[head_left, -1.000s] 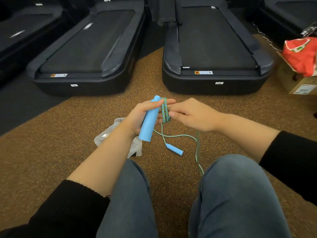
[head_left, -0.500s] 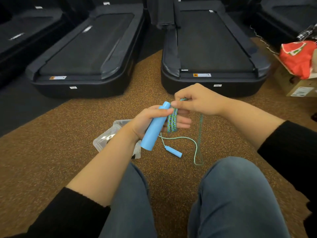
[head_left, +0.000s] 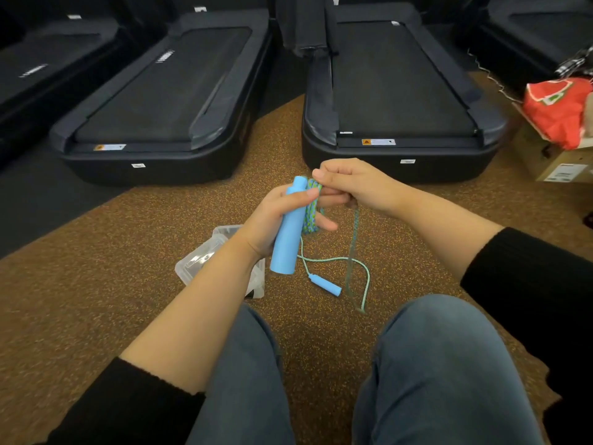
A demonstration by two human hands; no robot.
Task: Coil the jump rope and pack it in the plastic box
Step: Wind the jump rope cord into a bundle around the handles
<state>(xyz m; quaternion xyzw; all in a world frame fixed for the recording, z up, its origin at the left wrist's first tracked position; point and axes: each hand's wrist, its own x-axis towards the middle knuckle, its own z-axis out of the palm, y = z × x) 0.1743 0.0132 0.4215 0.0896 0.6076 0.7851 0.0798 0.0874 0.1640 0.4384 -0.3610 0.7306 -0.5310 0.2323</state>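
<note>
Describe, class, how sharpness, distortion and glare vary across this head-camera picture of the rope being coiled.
Head view: the hands, left and right, and the blue handle are fairly sharp; the rope hanging from the right hand is smeared; the wide lens bows the treadmills outward; soft, even light, no hard shadows; faint glare on the clear box.

Left hand (head_left: 272, 220) grips blue handle (head_left: 287, 229) with rope coils (head_left: 310, 210); right hand (head_left: 356, 184) pinches rope above plastic box (head_left: 199, 264).

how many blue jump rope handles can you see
2: one blue handle held upright in the left hand, the other handle lying on the carpet between the knees.
</note>
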